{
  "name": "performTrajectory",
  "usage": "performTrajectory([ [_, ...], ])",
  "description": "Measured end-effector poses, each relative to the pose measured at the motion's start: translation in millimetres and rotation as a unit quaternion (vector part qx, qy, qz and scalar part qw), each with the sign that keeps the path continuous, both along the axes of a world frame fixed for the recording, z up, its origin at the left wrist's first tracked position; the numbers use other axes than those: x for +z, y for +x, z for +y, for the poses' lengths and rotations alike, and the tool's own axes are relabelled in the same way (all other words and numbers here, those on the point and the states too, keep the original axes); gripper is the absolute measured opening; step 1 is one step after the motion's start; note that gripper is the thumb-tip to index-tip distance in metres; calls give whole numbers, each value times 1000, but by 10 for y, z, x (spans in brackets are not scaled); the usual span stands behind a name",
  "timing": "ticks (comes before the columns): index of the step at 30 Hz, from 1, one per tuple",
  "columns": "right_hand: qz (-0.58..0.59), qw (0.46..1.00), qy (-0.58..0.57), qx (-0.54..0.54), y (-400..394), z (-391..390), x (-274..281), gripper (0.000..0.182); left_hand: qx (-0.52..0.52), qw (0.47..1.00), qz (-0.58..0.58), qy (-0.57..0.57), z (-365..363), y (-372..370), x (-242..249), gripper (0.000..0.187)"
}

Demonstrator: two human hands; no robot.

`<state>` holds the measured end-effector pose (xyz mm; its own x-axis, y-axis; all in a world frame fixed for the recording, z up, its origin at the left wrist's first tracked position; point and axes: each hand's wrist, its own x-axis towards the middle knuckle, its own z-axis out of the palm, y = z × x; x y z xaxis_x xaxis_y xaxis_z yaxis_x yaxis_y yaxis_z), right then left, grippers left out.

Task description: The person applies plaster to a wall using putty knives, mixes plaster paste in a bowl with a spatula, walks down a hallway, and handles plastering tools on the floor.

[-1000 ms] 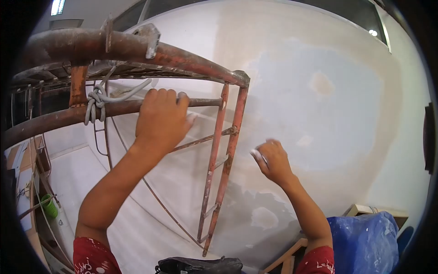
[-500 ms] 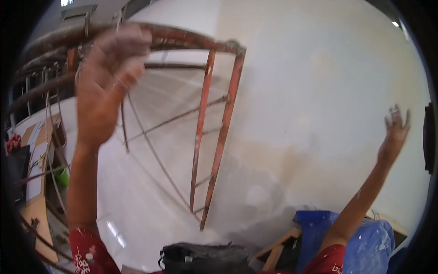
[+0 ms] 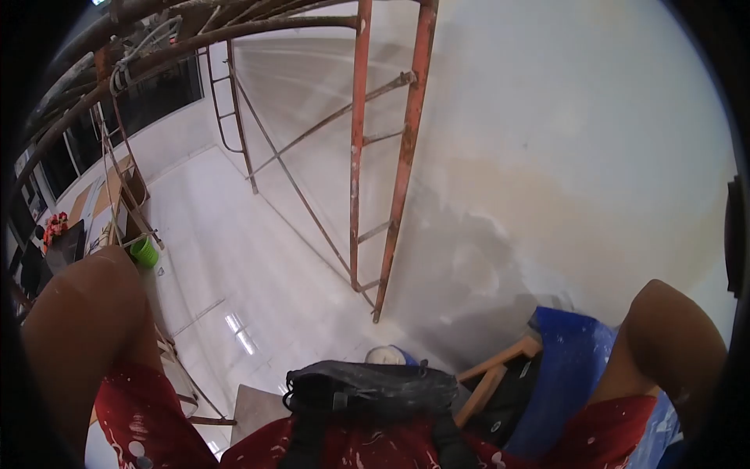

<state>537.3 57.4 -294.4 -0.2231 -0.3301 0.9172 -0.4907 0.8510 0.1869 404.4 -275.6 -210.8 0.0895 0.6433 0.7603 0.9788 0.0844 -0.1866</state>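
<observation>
Neither of my hands shows in the head view. My left arm (image 3: 86, 313) is bent, its elbow up at the lower left, and the forearm runs out of the picture. On the other side my right arm (image 3: 676, 336) is folded too, its hand hidden beyond the edge. Red sleeves (image 3: 144, 418) spattered with white cover the upper arms. A black bag (image 3: 367, 387) with straps sits against my chest. Nearest to my right elbow are blue sheeting (image 3: 566, 367) and the pale, patchy wall (image 3: 562, 156).
Rusty red scaffolding (image 3: 406, 148) with cross braces rises ahead, its bars curving overhead on the left. A green bucket (image 3: 144, 252) stands on the glossy white floor (image 3: 203, 227). A wooden frame (image 3: 488, 383) and a round-topped tub (image 3: 385, 356) are low down in front.
Both hands, raised before, have left the picture as the arms folded back at the elbows. The view has tipped down, showing more floor, the bag and the tub.
</observation>
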Motion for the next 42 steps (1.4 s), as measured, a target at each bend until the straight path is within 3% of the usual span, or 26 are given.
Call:
performTrajectory([
  [10,-12,1000,-6,1,-169,108,12,22,146,987,1,-65,-108,219,84,31],
  [22,-57,998,-28,-27,-353,316,-314,18,170,981,-16,-96,12,-150,-149,31],
  [26,-22,999,-14,-39,-300,468,-124,18,193,975,3,-109,63,-184,-143,31],
  [31,43,999,-16,-21,-226,721,161,17,185,978,-13,-90,277,-303,-240,32],
  [35,129,987,-95,13,-398,1183,97,17,182,980,-67,35,417,-507,-603,32],
  [37,102,974,-204,5,-663,1606,-447,17,207,957,-178,93,476,-743,-1135,32],
  [39,13,928,-370,-34,-996,2004,-1564,17,246,886,-388,61,359,-1060,-2044,32],
  [40,-55,884,-459,-62,-1146,2175,-2348,17,252,830,-497,-1,234,-1169,-2679,33],
  [41,-129,829,-535,-96,-1237,2254,-3243,17,186,808,-553,-84,-10,-1217,-3459,28],
  [42,-208,758,-602,-137,-1275,2259,-4330,17,254,830,-381,-317,-582,-1205,-4462,30],
])
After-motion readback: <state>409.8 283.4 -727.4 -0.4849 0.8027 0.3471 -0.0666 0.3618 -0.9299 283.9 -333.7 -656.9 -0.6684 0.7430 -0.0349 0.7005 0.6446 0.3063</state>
